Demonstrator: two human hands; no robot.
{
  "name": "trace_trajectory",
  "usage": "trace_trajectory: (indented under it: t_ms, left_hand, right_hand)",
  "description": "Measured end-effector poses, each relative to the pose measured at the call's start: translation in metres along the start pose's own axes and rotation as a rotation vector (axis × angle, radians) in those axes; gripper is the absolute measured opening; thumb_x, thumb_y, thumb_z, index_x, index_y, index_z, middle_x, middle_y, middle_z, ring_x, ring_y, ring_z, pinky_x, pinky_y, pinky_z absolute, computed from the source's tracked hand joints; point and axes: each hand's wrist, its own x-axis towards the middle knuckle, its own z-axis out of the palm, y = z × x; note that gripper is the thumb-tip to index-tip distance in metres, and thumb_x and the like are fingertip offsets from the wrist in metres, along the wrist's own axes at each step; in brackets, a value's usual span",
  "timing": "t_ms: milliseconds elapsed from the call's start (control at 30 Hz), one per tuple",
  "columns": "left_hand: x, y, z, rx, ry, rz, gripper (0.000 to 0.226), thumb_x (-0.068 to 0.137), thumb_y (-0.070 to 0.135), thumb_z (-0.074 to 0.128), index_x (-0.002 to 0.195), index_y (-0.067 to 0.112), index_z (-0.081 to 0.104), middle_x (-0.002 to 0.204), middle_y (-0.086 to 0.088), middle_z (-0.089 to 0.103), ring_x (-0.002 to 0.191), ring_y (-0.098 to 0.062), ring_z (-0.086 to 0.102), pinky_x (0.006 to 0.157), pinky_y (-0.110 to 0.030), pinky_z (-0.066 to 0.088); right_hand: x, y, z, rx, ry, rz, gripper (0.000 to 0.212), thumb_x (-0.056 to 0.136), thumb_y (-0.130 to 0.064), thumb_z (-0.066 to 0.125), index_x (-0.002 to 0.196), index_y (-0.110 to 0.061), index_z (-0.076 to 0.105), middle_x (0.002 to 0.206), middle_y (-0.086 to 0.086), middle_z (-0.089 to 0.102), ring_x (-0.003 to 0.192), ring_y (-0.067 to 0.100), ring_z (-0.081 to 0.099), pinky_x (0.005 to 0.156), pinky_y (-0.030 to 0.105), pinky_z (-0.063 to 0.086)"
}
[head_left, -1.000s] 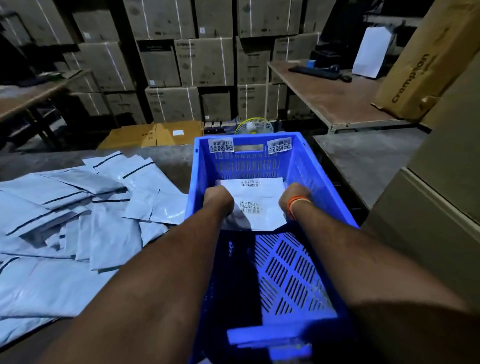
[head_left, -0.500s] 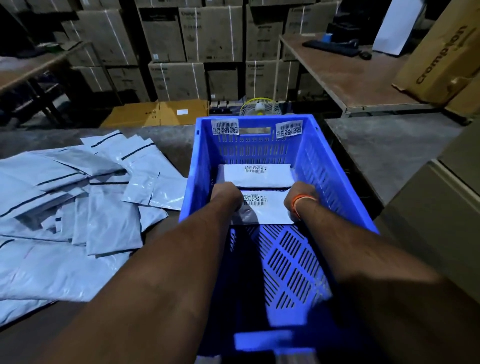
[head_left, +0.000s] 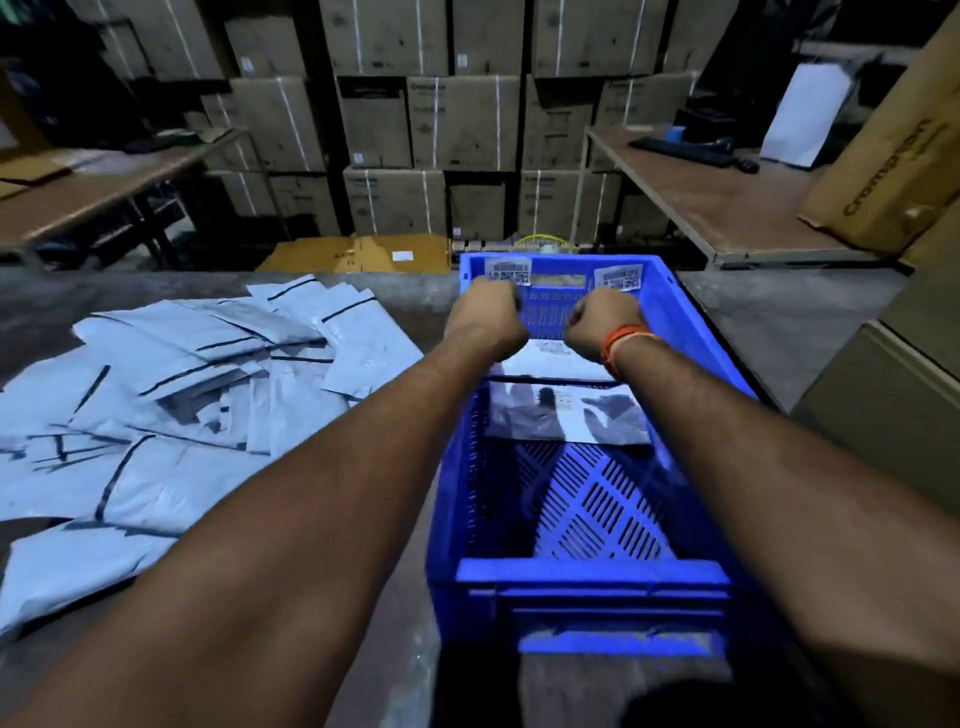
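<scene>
A blue slotted plastic crate (head_left: 691, 332) stands on the grey table. Two flat grey-white mailer packages with barcode labels lie on its floor. One package (head_left: 550, 361) is at the far end and the other (head_left: 566, 415) lies just in front of it. My left hand (head_left: 485, 319) and my right hand (head_left: 602, 317), which has an orange wrist band, hover over the far package near the crate's far wall. Both show curled fingers, mostly hidden behind the backs of the hands. I see nothing held in either.
A loose heap of grey mailer bags (head_left: 171, 395) covers the table left of the crate. Stacked cardboard boxes (head_left: 457, 119) fill the back. A wooden desk (head_left: 727, 208) with a keyboard stands at the right, and large cartons (head_left: 883, 171) lean at the far right.
Both hands let go of the nearer package, which now lies flat on the crate floor. They rose and moved forward toward the far wall. My view pulled back, showing the crate's near rim.
</scene>
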Motion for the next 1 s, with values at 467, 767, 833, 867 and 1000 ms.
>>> trace_trajectory:
  t_ms: [467, 767, 833, 867, 1000]
  left_hand:
    - [-0.115, -0.215, -0.119, -0.023, 0.004, -0.052, 0.035, 0.083, 0.010, 0.063, 0.115, 0.021, 0.073, 0.116, -0.004, 0.071, 0.109, -0.025, 0.066, 0.083, -0.028, 0.051]
    - [-0.189, -0.332, -0.072, 0.009, -0.107, -0.132, 0.041, 0.081, 0.022, 0.064, 0.122, 0.025, 0.069, 0.126, -0.011, 0.062, 0.120, -0.031, 0.056, 0.094, -0.036, 0.048]
    - [-0.203, -0.349, -0.060, 0.046, -0.169, -0.111, 0.050, 0.075, 0.038, 0.058, 0.122, 0.023, 0.067, 0.126, -0.013, 0.060, 0.124, -0.034, 0.052, 0.098, -0.039, 0.049]
    - [-0.210, -0.356, -0.054, 0.072, -0.188, -0.080, 0.052, 0.075, 0.043, 0.054, 0.120, 0.021, 0.067, 0.122, -0.013, 0.061, 0.124, -0.034, 0.051, 0.098, -0.041, 0.048]
    - [-0.236, -0.375, -0.039, 0.200, -0.034, 0.060, 0.033, 0.081, 0.035, 0.062, 0.105, 0.014, 0.069, 0.112, -0.012, 0.060, 0.115, -0.035, 0.049, 0.091, -0.043, 0.048]
  right_hand:
    - [-0.110, -0.256, 0.039, 0.074, 0.062, -0.247, 0.028, 0.078, -0.029, 0.061, 0.092, -0.011, 0.077, 0.093, 0.014, 0.074, 0.091, 0.032, 0.069, 0.073, 0.029, 0.049]
    - [-0.194, -0.289, 0.170, -0.014, -0.235, -0.329, 0.042, 0.081, -0.025, 0.070, 0.123, -0.021, 0.068, 0.122, 0.006, 0.068, 0.116, 0.026, 0.061, 0.097, 0.030, 0.046]
    - [-0.211, -0.289, 0.192, -0.071, -0.311, -0.367, 0.050, 0.079, -0.034, 0.072, 0.127, -0.022, 0.064, 0.121, 0.011, 0.064, 0.116, 0.031, 0.059, 0.095, 0.035, 0.046]
    - [-0.219, -0.289, 0.203, -0.136, -0.334, -0.385, 0.056, 0.075, -0.040, 0.074, 0.127, -0.023, 0.060, 0.121, 0.012, 0.061, 0.115, 0.035, 0.057, 0.093, 0.039, 0.048]
    - [-0.247, -0.281, 0.240, -0.315, -0.307, -0.323, 0.076, 0.081, -0.027, 0.067, 0.148, -0.029, 0.030, 0.142, 0.005, 0.040, 0.129, 0.032, 0.041, 0.096, 0.050, 0.044]
